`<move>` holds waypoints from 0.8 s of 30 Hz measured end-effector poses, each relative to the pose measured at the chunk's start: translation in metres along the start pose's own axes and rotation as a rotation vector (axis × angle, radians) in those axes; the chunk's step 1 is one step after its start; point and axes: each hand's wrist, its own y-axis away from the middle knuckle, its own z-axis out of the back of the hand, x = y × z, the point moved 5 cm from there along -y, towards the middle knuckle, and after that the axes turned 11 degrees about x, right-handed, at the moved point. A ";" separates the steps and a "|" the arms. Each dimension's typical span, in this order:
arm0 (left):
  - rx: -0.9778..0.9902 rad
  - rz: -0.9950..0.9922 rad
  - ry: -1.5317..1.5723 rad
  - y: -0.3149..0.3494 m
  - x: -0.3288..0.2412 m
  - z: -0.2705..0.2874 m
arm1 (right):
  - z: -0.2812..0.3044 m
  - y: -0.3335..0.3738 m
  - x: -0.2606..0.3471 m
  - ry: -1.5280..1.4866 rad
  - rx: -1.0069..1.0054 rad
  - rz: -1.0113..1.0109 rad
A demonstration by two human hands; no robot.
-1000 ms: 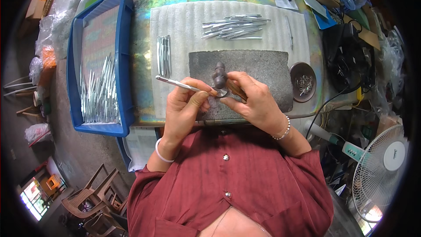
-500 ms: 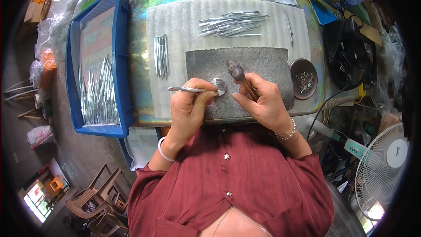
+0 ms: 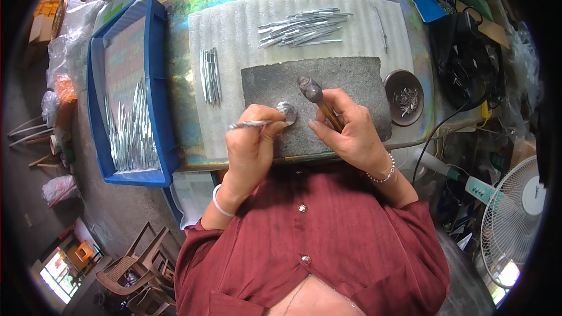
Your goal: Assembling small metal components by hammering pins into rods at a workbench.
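Observation:
My left hand (image 3: 249, 146) pinches a thin silvery metal rod (image 3: 250, 123) between thumb and fingers. One end of it sticks out to the left; the other is by a small shiny round metal block (image 3: 286, 109) on the dark grey stone slab (image 3: 351, 73), partly hidden by my fingertips. My right hand (image 3: 350, 127) is wrapped round the wooden handle of a hammer (image 3: 311, 89). The hammer's head is just to the right of the round block and apart from it.
Behind the slab, a pale foam mat (image 3: 228, 23) bears a rod pile (image 3: 301, 28), a row of rods (image 3: 210, 76) and one single rod (image 3: 380, 29). A blue tray (image 3: 158, 82) of rods stands left. To the right are a bowl (image 3: 393, 85) of small metal pieces and a fan (image 3: 515, 222).
The whole view has shifted slightly. The rod's outer end has tilted down a little at the left. My right hand and the hammer keep nearly the same place.

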 end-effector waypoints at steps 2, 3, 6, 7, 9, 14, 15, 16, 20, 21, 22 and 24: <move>0.016 -0.086 -0.169 -0.003 -0.011 -0.002 | -0.002 0.000 -0.004 -0.233 -0.066 0.067; 0.031 -0.170 -0.339 -0.005 -0.019 -0.005 | 0.000 0.003 0.002 -0.230 -0.066 0.068; 0.027 -0.164 -0.439 -0.004 -0.030 -0.008 | -0.003 0.006 0.028 -0.752 0.054 0.009; 0.034 -0.180 -0.461 -0.004 -0.028 -0.008 | 0.000 0.004 0.041 -0.518 0.064 0.178; 0.060 -0.164 -0.456 0.003 -0.024 -0.005 | 0.007 0.001 0.074 -0.128 0.101 0.413; 0.097 -0.098 -0.310 0.001 -0.020 -0.009 | 0.000 -0.013 0.107 0.172 0.221 0.553; 0.086 -0.100 -0.310 0.002 -0.017 -0.008 | -0.001 -0.013 0.109 0.220 0.233 0.550; 0.129 -0.165 -0.383 0.002 -0.017 -0.010 | -0.001 -0.012 0.111 0.228 0.240 0.558; 0.073 -0.187 -0.435 0.000 -0.029 -0.003 | 0.004 -0.003 0.109 0.064 0.228 0.296; 0.073 -0.180 -0.423 -0.001 -0.027 -0.002 | 0.008 0.000 0.102 -0.099 0.194 0.239; 0.056 -0.180 -0.419 -0.001 -0.025 -0.001 | 0.014 0.007 0.096 -0.260 0.152 0.174; 0.078 -0.190 -0.360 -0.001 -0.022 0.000 | 0.025 0.023 0.098 -0.256 0.195 0.080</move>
